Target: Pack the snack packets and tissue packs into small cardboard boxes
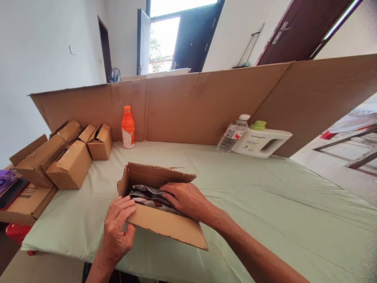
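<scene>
An open cardboard box [165, 220] stands near the front edge of the table, its long flaps spread. Inside it lie crumpled dark and grey printed sheets or packets [153, 196]. My left hand [119, 224] grips the box's left front corner, fingers over the rim and thumb against the outside. My right hand [184, 198] reaches in from the right, its fingers closed at the printed packets; the fingertips are partly hidden among them.
Several small cardboard boxes [72, 163] stand at the left. An orange bottle [127, 127], a clear bottle [234, 133] and a white jug [255, 141] stand before a cardboard barrier [188, 106] at the back of the green-covered table [265, 196].
</scene>
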Motion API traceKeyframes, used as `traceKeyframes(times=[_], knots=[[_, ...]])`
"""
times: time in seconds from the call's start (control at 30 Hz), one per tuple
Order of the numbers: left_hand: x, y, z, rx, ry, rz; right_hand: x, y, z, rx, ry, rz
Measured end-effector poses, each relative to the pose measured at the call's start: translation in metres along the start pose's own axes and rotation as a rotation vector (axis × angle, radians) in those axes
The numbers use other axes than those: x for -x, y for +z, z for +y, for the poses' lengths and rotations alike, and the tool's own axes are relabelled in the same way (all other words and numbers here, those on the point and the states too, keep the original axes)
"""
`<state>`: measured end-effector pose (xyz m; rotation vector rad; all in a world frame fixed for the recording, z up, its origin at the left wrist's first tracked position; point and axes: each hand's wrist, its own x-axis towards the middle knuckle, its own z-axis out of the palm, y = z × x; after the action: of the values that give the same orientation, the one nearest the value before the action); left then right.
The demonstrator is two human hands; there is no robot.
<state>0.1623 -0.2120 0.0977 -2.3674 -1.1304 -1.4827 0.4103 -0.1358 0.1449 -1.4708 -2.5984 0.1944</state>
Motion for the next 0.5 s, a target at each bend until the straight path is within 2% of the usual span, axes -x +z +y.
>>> traceKeyframes(times=[0.17, 0.5], knots=[[0.0024, 0.0001, 0.0005, -0.014, 0.003, 0.004, -0.0006, -0.0027, -0.0013, -0.033, 0.012, -0.032], [0.0072, -0.0029, 0.0021, -0.021, 0.005, 0.002, 0.0040, 0.0045, 0.0029, -0.114, -0.014, 0.075]])
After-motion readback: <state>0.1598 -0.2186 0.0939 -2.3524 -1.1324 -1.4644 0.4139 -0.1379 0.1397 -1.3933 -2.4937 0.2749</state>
